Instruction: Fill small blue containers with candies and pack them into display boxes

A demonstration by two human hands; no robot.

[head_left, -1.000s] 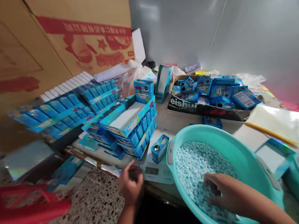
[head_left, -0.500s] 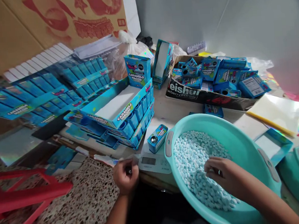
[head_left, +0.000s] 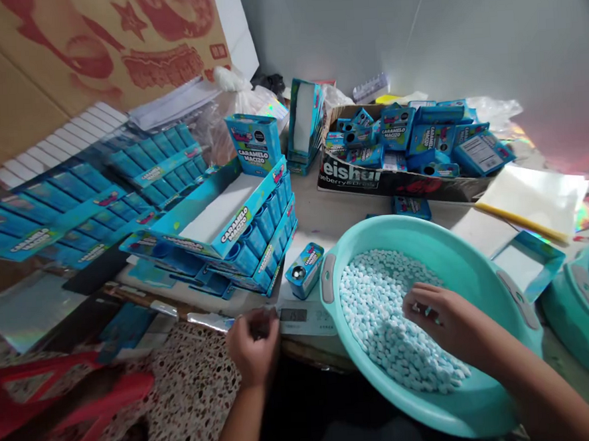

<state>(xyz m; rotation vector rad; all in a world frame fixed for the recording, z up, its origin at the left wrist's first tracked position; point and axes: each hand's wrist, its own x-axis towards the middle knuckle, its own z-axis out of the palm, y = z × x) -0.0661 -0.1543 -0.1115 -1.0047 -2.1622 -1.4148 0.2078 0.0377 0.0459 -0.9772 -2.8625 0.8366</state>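
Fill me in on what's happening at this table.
A person is working bare-handed. Their right hand is curled over small pale candies in a teal tub; their left hand is curled beside a scale. What either holds is hard to tell. One blue tin sits on the scale, and another tin stands in the topmost stacked tray.

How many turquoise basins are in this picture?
2. One turquoise basin, holding pale pieces, is below the right hand; the second basin is at the right edge, partly cut off. Others may be hidden.
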